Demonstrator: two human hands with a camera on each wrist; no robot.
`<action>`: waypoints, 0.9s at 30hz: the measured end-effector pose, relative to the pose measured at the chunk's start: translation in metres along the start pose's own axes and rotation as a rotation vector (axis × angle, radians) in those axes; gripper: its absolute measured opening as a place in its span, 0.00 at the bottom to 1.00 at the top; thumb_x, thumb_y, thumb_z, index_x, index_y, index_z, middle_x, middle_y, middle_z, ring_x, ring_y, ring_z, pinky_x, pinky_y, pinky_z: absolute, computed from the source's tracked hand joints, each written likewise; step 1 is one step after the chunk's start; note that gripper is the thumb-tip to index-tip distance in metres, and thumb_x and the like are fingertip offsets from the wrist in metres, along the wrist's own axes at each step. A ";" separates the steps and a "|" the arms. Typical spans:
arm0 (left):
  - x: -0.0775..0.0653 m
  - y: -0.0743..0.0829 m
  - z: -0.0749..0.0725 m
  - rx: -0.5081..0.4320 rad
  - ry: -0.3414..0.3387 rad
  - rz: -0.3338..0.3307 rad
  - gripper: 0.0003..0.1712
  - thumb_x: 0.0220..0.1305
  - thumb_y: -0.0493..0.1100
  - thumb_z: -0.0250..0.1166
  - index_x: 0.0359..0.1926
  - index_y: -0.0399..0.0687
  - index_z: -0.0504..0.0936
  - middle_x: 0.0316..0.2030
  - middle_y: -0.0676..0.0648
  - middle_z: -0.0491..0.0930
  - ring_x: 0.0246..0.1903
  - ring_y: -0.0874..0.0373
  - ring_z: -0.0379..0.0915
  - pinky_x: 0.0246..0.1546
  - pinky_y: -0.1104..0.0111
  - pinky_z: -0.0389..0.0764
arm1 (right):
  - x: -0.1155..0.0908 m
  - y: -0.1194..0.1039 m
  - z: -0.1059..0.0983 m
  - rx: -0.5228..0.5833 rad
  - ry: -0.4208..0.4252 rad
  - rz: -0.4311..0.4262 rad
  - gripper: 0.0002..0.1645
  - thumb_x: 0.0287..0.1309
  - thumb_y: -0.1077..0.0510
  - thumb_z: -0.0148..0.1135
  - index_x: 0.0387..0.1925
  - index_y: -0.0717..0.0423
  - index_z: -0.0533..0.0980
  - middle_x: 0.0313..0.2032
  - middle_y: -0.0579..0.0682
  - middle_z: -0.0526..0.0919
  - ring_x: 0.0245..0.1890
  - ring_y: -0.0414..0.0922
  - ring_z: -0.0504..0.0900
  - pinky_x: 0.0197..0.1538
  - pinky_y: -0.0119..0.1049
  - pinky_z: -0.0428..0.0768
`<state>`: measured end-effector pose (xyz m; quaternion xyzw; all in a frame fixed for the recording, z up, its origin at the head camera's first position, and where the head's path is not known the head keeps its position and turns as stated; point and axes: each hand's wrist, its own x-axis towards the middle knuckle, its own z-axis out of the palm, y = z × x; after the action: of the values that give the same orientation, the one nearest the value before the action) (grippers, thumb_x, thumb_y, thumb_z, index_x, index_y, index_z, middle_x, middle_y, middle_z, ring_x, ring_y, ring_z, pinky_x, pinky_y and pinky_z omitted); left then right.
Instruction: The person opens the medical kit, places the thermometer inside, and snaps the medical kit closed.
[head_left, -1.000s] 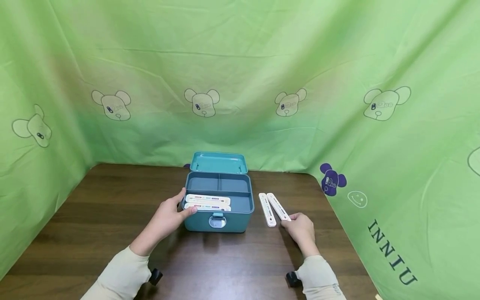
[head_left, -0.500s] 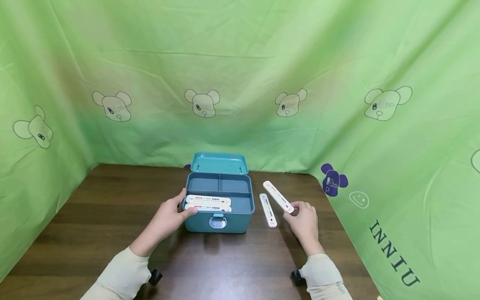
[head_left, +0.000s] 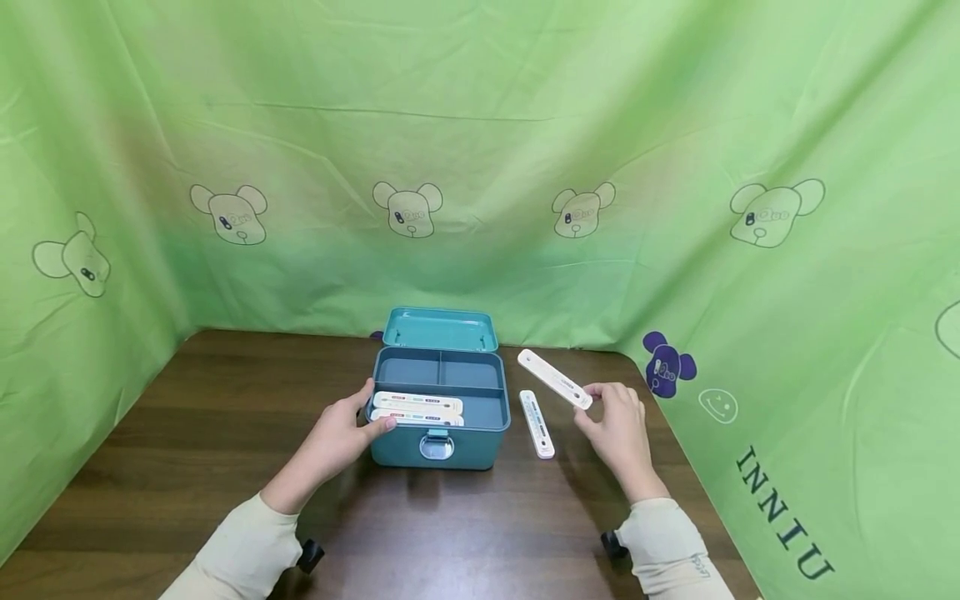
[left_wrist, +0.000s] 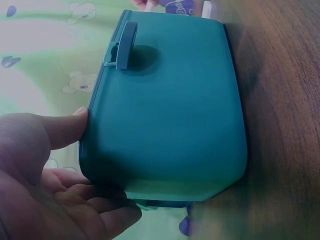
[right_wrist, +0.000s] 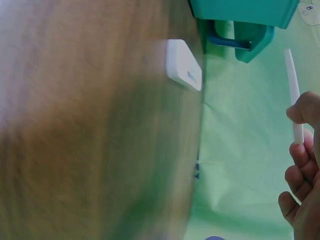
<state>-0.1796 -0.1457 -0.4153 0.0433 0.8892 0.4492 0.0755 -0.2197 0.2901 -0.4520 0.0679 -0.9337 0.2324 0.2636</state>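
A teal storage box (head_left: 435,450) stands on the table with its lid (head_left: 440,330) raised at the back. My left hand (head_left: 341,433) holds its front left corner, thumb on the front rim and fingers along the left side. Two slim white cases (head_left: 417,403) with small coloured print lie in the front compartment. My right hand (head_left: 617,425) pinches another slim white case (head_left: 553,378) by its near end, to the right of the box. The right wrist view has this case (right_wrist: 295,90) edge-on between thumb and fingers, above the table.
One more white case (head_left: 537,425) lies on the wooden table (head_left: 225,442), between the box and my right hand. A divider splits the back of the box into two compartments. A metal latch (head_left: 437,446) is on its front. Green printed cloth (head_left: 480,100) hangs around the table.
My right hand has lifted its case from the table and brought it up and farther back, the far end swinging left. The left hand keeps its hold on the box.
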 end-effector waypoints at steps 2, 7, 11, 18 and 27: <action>0.000 0.000 0.000 -0.001 0.000 0.002 0.52 0.70 0.56 0.67 0.80 0.37 0.50 0.78 0.36 0.55 0.77 0.38 0.52 0.72 0.43 0.62 | 0.004 -0.001 -0.004 0.012 0.006 -0.043 0.20 0.47 0.60 0.74 0.43 0.61 0.82 0.41 0.58 0.82 0.45 0.56 0.73 0.50 0.51 0.65; 0.000 0.000 0.000 0.010 0.005 0.006 0.52 0.70 0.56 0.67 0.80 0.36 0.51 0.77 0.36 0.56 0.76 0.38 0.53 0.72 0.42 0.62 | 0.013 -0.007 -0.012 0.024 0.001 -0.150 0.21 0.45 0.62 0.76 0.44 0.60 0.81 0.42 0.57 0.83 0.46 0.56 0.73 0.52 0.51 0.64; 0.001 -0.001 0.001 0.010 0.004 0.005 0.52 0.70 0.56 0.67 0.80 0.37 0.51 0.78 0.36 0.56 0.76 0.38 0.53 0.72 0.43 0.62 | 0.021 -0.014 -0.018 0.038 -0.015 -0.216 0.21 0.44 0.61 0.76 0.44 0.58 0.81 0.42 0.55 0.84 0.47 0.55 0.73 0.52 0.50 0.64; 0.000 0.000 0.001 0.005 0.006 0.001 0.52 0.70 0.56 0.67 0.80 0.37 0.51 0.78 0.36 0.56 0.76 0.38 0.53 0.72 0.43 0.62 | 0.034 -0.027 -0.027 0.030 -0.052 -0.316 0.20 0.45 0.60 0.75 0.43 0.57 0.81 0.43 0.53 0.84 0.47 0.55 0.75 0.52 0.50 0.65; 0.001 0.001 0.001 0.002 0.010 0.000 0.51 0.69 0.55 0.68 0.80 0.37 0.52 0.77 0.37 0.56 0.76 0.39 0.53 0.72 0.43 0.62 | 0.045 -0.044 -0.030 0.027 -0.096 -0.394 0.20 0.45 0.62 0.76 0.44 0.56 0.82 0.43 0.51 0.84 0.47 0.53 0.75 0.53 0.50 0.66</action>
<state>-0.1806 -0.1445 -0.4149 0.0411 0.8901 0.4484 0.0710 -0.2338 0.2654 -0.3883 0.2638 -0.9107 0.1851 0.2583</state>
